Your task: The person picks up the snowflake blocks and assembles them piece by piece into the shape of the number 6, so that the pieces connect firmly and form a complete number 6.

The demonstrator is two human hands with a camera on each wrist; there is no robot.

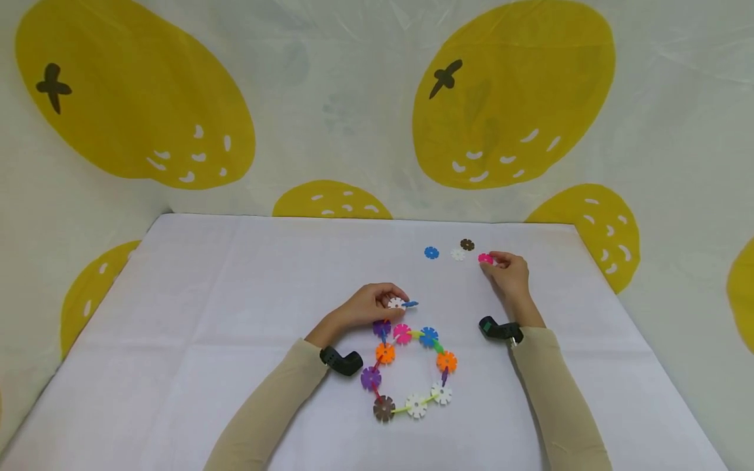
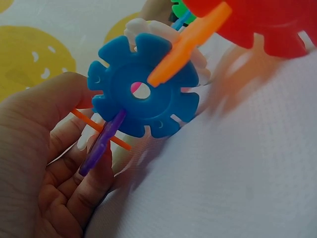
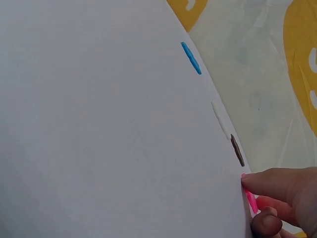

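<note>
My left hand (image 1: 372, 305) grips one end of a chain of slotted plastic snowflake discs, with a white disc (image 1: 396, 303) at its fingertips. A blue disc (image 1: 411, 303) juts edge-on from that white one. From there the chain curls round in a loop on the table, through a purple disc (image 1: 371, 379) and a brown disc (image 1: 384, 409). In the left wrist view, a blue disc (image 2: 111, 59) has orange and purple discs slotted into it. Over at the far right, my right hand (image 1: 511, 273) pinches a pink disc (image 1: 484, 258) between thumb and forefinger.
Loose on the white table (image 1: 283, 261) near its back edge lie a blue disc (image 1: 432, 252), a white disc (image 1: 457, 254) and a brown disc (image 1: 467, 244). Behind the table hangs a pale cloth (image 1: 347, 78) with yellow fruit shapes.
</note>
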